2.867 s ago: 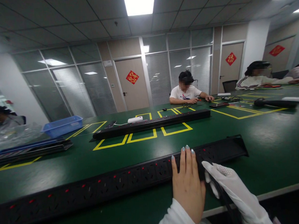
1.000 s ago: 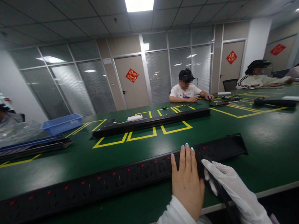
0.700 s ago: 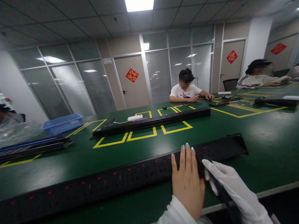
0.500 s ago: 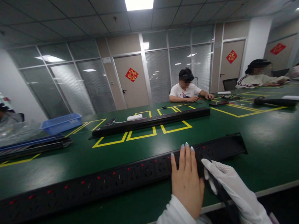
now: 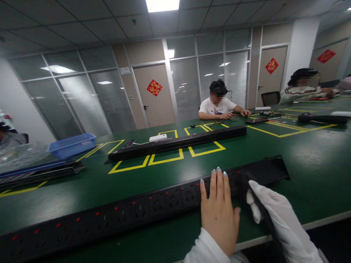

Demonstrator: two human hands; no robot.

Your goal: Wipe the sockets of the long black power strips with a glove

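A long black power strip (image 5: 106,215) with red lights lies slantwise across the near part of the table. My bare left hand (image 5: 219,212) rests flat on it near its right end, fingers stretched out and the thumb a little apart. Just right of it is my gloved right hand (image 5: 269,201), closed round a black plug (image 5: 244,181) at the strip's last sockets. A thick black cable (image 5: 270,225) runs from the plug down past the table edge. Whether the plug's pins sit in a socket is hidden.
Farther back lies a second black power strip (image 5: 179,142) with a white adapter (image 5: 158,138) behind it. At left are a blue basket (image 5: 72,146) and clear plastic bags (image 5: 19,157). A co-worker (image 5: 218,105) sits opposite. The table's front edge (image 5: 326,220) runs close below my hands.
My right hand has moved slightly to the right and up with the plug, away from my left hand. My left hand and the power strip have hardly moved.
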